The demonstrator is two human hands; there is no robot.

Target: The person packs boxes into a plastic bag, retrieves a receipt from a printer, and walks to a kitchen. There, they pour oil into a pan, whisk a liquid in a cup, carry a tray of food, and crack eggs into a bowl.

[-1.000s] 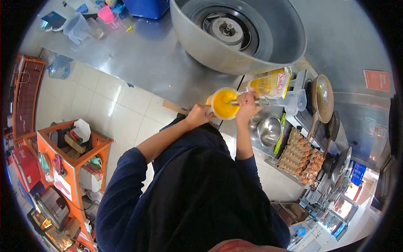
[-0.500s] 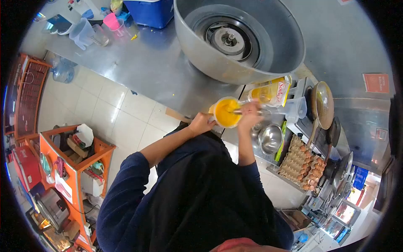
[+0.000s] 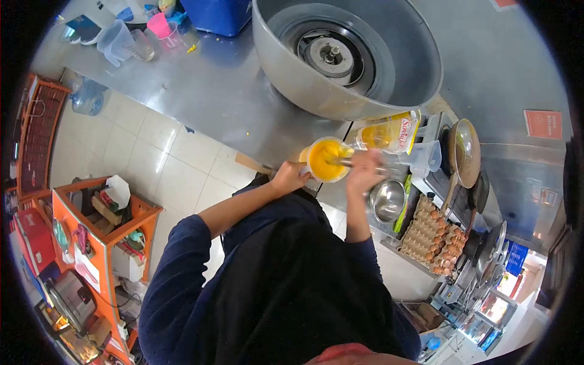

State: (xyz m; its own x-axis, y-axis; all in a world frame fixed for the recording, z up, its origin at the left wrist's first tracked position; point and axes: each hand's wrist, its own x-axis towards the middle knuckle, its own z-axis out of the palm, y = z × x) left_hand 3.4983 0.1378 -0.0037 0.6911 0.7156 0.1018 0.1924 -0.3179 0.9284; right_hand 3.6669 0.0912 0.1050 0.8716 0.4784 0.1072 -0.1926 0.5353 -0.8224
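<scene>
My left hand [image 3: 289, 178] is closed on the handle of a plastic jug [image 3: 307, 159], at the near edge of the steel counter. The jug is tilted so its mouth faces me, and bright yellow liquid [image 3: 325, 157], like beaten egg, fills much of it. In my right hand [image 3: 365, 170], smeared by motion, is a metal whisk [image 3: 344, 162] whose head is sunk in the liquid. Just beyond the right hand lies a yellow-labelled bag [image 3: 398, 134]. A steel bowl [image 3: 388, 201] stands to its right, beside a clear plastic jug [image 3: 427, 157].
A big round metal machine bowl [image 3: 347, 103] takes up the counter [image 3: 201, 91] ahead. Egg trays [image 3: 420, 228], a green-handled tool [image 3: 403, 210] and a frying pan [image 3: 465, 152] are on the right. Plastic cups [image 3: 161, 27] stand far left. An orange shelf [image 3: 109, 231] is at the left.
The whisk and my right hand have shifted slightly within the stirring motion. My left hand keeps its hold on the jug. The whole view has moved a little.
</scene>
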